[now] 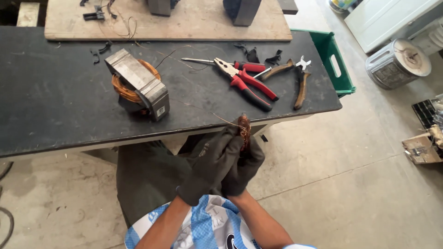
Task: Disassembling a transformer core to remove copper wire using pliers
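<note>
Both gloved hands meet just below the near edge of the dark table (55,106), the left hand (210,163) wrapped over the right hand (244,168), and together their grip is pressed tight around a small bundle of copper wire (244,130) with one thin strand running up toward the tabletop. Up on the table sits a metal block wound with a copper coil (137,85), well apart from the red-handled pliers (247,80) and the brown-handled cutters (297,78) lying side by side to its right.
</note>
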